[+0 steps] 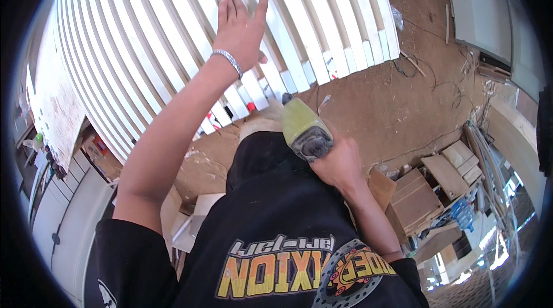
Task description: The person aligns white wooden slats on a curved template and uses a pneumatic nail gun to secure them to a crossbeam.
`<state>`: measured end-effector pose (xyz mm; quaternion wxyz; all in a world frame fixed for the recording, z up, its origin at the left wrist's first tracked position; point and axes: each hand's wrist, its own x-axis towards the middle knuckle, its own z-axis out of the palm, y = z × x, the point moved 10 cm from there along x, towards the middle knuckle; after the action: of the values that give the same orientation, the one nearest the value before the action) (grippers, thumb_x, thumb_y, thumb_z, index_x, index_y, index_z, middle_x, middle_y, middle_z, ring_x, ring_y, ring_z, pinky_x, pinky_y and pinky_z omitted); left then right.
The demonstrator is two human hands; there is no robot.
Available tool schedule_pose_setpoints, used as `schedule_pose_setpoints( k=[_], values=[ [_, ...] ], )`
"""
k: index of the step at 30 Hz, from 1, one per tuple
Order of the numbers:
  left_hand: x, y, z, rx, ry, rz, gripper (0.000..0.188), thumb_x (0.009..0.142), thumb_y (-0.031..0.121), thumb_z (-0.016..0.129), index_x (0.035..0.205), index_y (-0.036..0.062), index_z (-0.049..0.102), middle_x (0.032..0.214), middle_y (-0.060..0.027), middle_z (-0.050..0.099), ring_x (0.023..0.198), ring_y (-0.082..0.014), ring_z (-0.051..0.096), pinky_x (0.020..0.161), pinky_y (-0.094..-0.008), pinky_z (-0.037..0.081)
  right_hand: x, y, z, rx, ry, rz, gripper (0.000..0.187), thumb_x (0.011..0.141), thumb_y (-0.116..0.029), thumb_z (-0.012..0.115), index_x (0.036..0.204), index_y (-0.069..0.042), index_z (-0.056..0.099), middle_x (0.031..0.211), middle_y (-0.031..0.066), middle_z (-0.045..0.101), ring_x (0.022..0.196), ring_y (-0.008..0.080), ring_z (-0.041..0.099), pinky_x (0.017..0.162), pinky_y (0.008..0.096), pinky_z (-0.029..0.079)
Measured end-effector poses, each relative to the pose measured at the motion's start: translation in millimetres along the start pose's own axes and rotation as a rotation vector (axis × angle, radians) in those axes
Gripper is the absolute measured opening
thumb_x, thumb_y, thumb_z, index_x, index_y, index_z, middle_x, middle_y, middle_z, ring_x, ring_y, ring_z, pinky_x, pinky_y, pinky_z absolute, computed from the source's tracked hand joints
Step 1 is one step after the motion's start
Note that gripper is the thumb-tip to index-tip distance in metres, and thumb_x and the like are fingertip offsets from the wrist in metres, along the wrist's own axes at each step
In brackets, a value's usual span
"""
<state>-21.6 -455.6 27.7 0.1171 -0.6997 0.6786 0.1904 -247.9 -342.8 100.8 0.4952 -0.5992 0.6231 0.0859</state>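
Floor (397, 106) past slats (314, 26) | left hand (242, 37) inside edge | right hand (341, 164): tool (304, 124)

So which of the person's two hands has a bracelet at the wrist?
The left hand, spread over the white slats: it alone wears a silvery braided bracelet. The right hand, wrapped around the yellow-green power tool, shows none.

Room above brown floor (397, 115) between slatted panel (187, 23) and wooden boards (416, 200), power tool (303, 125) crowding near edge
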Motion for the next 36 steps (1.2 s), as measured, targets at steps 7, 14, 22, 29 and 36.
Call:
schedule_pose_setpoints(
  k=[7, 14, 22, 29, 36],
  values=[
    [2.1, -10.8, 1.8, -0.062, 0.150, 0.015, 0.128, 0.064, 0.031, 0.096, 0.163, 0.0086, 0.018, 0.157, -0.0419, 0.026, 0.154, -0.0502, 0.019, 0.127, -0.0543, 0.014, 21.2, 1.7, 32.4, -0.199, -0.028, 0.062, 0.054, 0.077, -0.024, 0.075, 0.127, -0.010, 0.063, 0.098, 0.0250, 0.073, 0.095, 0.0466, 0.068, 0.086, 0.0556, 0.054],
    [-5.4, -11.6, -0.3, -0.134, 0.170, 0.038, 0.125, 0.066, 0.033, 0.095, 0.162, 0.0064, 0.020, 0.158, -0.0432, 0.024, 0.154, -0.0510, 0.017, 0.128, -0.0534, 0.012, 18.6, -16.0, 24.2, -0.117, 0.076, 0.064, 0.044, 0.078, -0.022, 0.074, 0.120, -0.008, 0.069, 0.098, 0.0273, 0.072, 0.100, 0.0468, 0.068, 0.087, 0.0543, 0.054],
    [-10.1, -16.7, 0.4, -0.105, 0.085, 0.049, 0.126, 0.068, 0.039, 0.094, 0.164, 0.0078, 0.017, 0.157, -0.0443, 0.024, 0.155, -0.0520, 0.013, 0.126, -0.0584, 0.008, 16.7, -27.5, 26.0, -0.097, 0.159, 0.053, 0.039, 0.081, -0.022, 0.074, 0.115, -0.003, 0.071, 0.097, 0.0289, 0.071, 0.100, 0.0473, 0.068, 0.086, 0.0515, 0.055],
    [-23.2, -67.7, 6.0, -0.121, 0.081, 0.005, 0.139, 0.063, 0.040, 0.096, 0.165, 0.0093, 0.007, 0.160, -0.0453, 0.012, 0.155, -0.0538, 0.006, 0.126, -0.0590, 0.003, 7.4, -24.6, 34.6, -0.114, 0.208, 0.106, 0.039, 0.079, -0.025, 0.076, 0.112, -0.003, 0.072, 0.096, 0.0287, 0.072, 0.097, 0.0474, 0.068, 0.084, 0.0514, 0.056],
    [-19.7, -59.2, 7.9, -0.118, 0.027, -0.012, 0.135, 0.063, 0.032, 0.098, 0.164, 0.0067, 0.012, 0.156, -0.0496, 0.013, 0.154, -0.0549, 0.007, 0.127, -0.0557, 0.006, -28.5, -20.4, 63.5, 0.021, 0.138, 0.071, 0.046, 0.078, -0.025, 0.076, 0.119, -0.005, 0.070, 0.098, 0.0265, 0.073, 0.098, 0.0466, 0.069, 0.086, 0.0522, 0.056]
  ],
)
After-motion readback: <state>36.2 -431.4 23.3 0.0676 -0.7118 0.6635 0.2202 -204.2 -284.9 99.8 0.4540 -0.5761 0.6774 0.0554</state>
